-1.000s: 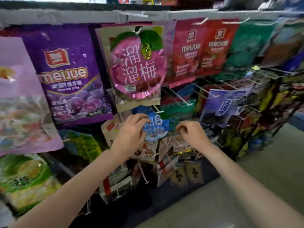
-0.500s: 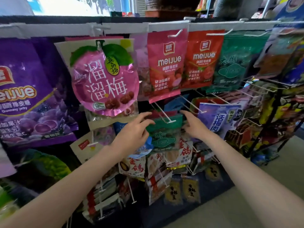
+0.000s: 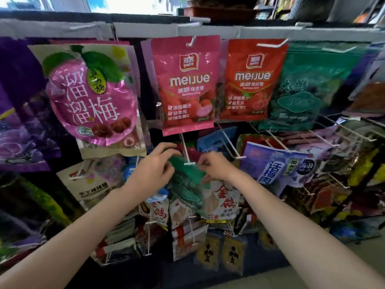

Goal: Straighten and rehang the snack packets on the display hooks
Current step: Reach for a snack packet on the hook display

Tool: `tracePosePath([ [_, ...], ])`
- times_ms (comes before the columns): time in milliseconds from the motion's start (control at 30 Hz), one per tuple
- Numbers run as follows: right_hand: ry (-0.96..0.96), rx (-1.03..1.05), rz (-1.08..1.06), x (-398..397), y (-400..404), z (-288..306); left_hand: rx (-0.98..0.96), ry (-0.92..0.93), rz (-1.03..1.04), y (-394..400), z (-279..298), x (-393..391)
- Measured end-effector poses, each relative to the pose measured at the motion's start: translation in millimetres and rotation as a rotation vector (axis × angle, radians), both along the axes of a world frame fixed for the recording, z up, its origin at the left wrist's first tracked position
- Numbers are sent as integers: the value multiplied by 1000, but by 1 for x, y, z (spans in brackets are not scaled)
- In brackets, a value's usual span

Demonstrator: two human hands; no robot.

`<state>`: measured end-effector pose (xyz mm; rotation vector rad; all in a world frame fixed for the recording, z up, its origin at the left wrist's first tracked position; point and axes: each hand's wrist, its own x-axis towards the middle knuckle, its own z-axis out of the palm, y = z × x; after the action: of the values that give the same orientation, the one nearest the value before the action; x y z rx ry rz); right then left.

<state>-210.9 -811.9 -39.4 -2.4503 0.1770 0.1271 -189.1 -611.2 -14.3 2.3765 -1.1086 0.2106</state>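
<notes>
Head view: left hand [image 3: 153,172] and right hand [image 3: 214,165] both pinching the top edge of a green packet [image 3: 188,180], one at each corner, just below the tip of a white hook [image 3: 187,155]. Above, pink packet [image 3: 187,84] and red packet [image 3: 253,80] hanging from the top rail [image 3: 145,29].

A pale floor [image 3: 333,274] shows at the lower right, beneath the display rack. Behind the rack's top, a bright window [image 3: 125,5] fills the upper left, blurred. To its right sits a dark reddish-brown box [image 3: 218,12] on a higher shelf, and farther right are more shelves of goods [image 3: 270,9], too blurred to identify.
</notes>
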Motion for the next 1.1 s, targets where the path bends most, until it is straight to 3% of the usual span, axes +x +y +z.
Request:
tracePosePath([
  [133, 38, 3, 59, -24, -5, 37, 9, 26, -30, -22, 17, -8],
  [267, 81, 134, 81, -59, -19, 86, 24, 103, -92, -51, 21, -19],
  [400, -14, 251, -16, -100, -48, 125, -199, 290, -124, -82, 53, -30],
  [600, -236, 248, -124, -129, -107, 157, -300, 499, -282, -134, 93, -39],
  [933, -595, 127, -158, -131, -235, 189, -485, 336, -266, -265, 143, -50],
  [1100, -723, 17, -169, -122, -291, 193, -497, 71, -164, -318, 152, -59],
])
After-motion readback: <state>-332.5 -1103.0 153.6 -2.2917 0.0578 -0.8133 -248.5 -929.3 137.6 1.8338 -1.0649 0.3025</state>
